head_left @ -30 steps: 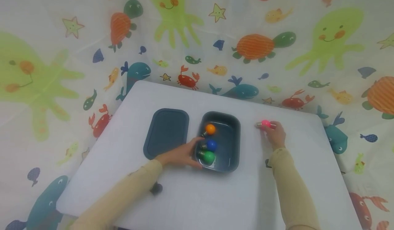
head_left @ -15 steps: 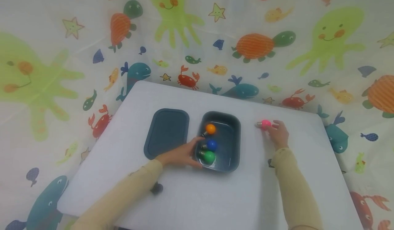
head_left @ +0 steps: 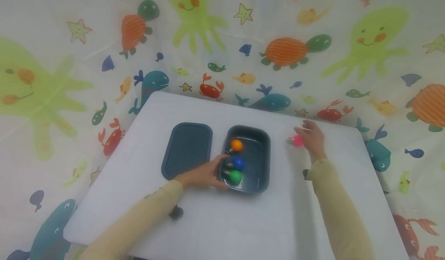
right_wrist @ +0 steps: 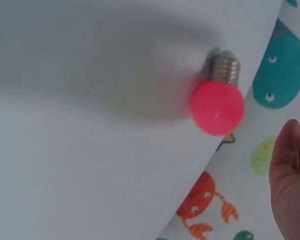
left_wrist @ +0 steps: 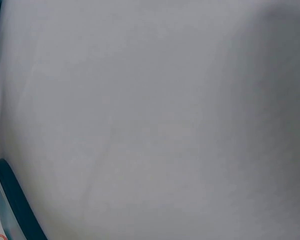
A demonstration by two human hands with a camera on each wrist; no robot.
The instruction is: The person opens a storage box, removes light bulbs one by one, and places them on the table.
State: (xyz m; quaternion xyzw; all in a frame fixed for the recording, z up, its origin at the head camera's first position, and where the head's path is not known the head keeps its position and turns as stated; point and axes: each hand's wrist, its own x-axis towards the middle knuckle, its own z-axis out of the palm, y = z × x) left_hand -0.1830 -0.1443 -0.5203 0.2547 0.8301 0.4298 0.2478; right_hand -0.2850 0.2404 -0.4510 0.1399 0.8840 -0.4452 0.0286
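Right hand (head_left: 312, 139) has drawn back from the pink bulb (head_left: 297, 140), its fingers loose and holding nothing. That bulb lies on the table (head_left: 215, 221), right of the box (head_left: 268, 155); left hand (head_left: 205, 175), thumb and fingers spread apart, touches the box's left side.

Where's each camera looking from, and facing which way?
Head: worn on the head, facing forward and down at the white table; left hand, right hand and beige sleeves show.
Left wrist: worn there, facing mostly table; no hand clearly visible.
Right wrist: worn there, facing the round pink light bulb; right hand partly shows.
Head and right wrist share the bulb.
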